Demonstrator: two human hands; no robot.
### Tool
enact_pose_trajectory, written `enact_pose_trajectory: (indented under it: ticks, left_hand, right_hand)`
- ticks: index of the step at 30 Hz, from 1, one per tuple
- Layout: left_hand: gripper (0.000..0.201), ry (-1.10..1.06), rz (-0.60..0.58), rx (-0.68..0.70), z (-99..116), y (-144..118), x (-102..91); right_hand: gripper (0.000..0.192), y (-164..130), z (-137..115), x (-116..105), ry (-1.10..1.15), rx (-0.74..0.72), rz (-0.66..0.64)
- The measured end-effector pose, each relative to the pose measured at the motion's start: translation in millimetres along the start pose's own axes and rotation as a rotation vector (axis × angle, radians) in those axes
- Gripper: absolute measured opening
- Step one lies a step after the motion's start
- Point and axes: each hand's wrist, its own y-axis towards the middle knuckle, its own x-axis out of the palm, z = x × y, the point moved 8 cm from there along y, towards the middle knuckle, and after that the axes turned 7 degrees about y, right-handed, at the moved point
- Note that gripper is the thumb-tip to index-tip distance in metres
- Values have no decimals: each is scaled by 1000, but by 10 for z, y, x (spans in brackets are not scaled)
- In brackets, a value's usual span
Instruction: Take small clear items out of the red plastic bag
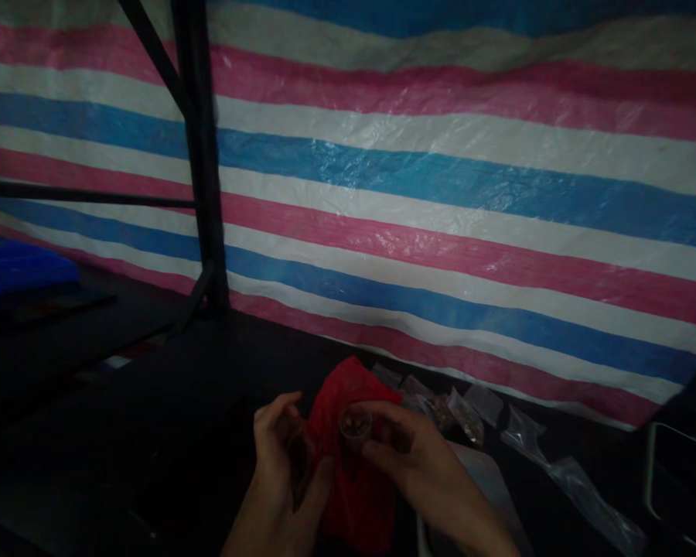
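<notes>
My right hand (414, 449) pinches a small clear cup (356, 425) between thumb and fingers. A few small brownish pieces show inside it, too dim to name. My left hand (290, 464) is curled just left of the cup, its thumb apart from the bent fingers. Something dark shows inside its curl, but I cannot make it out. Behind and between both hands is a crumpled red plastic bag (348, 387). My left thumb overlaps its edge; whether it touches the bag is unclear.
Small clear bags (469, 418), some with small pieces inside, lie right of the red bag on the dark table (255, 348). A pale tray (487, 472) sits under my right forearm. A light-rimmed object (649, 472) is far right. Behind stand a black post (206, 193) and striped sheeting (441, 232).
</notes>
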Motion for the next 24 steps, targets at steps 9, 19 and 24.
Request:
enact_pose_trajectory:
  ticks: [9,19,24]
  left_hand:
    - [66,19,24,235,-15,-30,117]
    - [69,36,11,178,32,29,84]
    - [69,-16,-43,147,-8,24,123]
  right_hand:
    - [48,-26,-78,218,-309,-32,32]
    - [50,-5,-156,251,-519,-93,67]
    - [52,15,-169,294,-503,-102,55]
